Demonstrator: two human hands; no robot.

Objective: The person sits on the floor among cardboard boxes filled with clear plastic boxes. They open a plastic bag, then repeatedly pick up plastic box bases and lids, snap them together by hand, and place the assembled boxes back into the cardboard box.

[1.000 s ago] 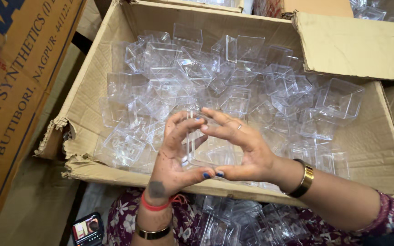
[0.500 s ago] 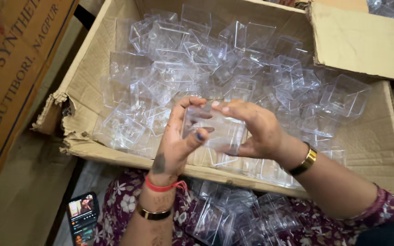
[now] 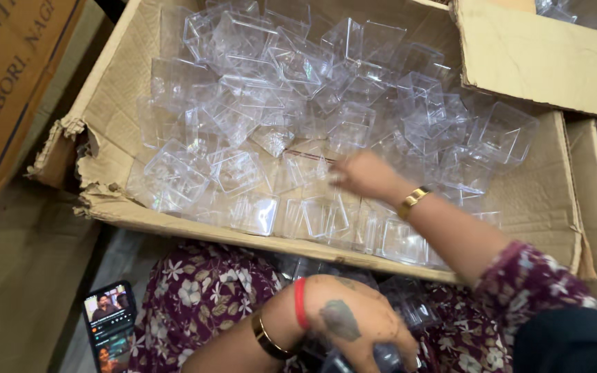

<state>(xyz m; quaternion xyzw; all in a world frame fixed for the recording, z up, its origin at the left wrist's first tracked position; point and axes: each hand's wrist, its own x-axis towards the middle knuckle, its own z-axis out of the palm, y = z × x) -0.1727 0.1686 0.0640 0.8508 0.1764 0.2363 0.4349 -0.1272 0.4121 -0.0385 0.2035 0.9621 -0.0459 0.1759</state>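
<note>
Your hands have parted: your right hand [image 3: 362, 176] now reaches into the cardboard box [image 3: 530, 207], blurred fingers resting on the loose clear plastic cups [image 3: 312, 166], while your left hand [image 3: 354, 324] has dropped to your lap, fingers curled over the cups [image 3: 388, 356] there

An open cardboard box [image 3: 195, 231] carries the load. Clear plastic square cups [image 3: 298, 65] lie heaped inside it.

Soft, even daylight — white glare glints off clear plastic cups [image 3: 298, 65]; the reaching right hand [image 3: 357, 173] is motion-blurred.
</note>
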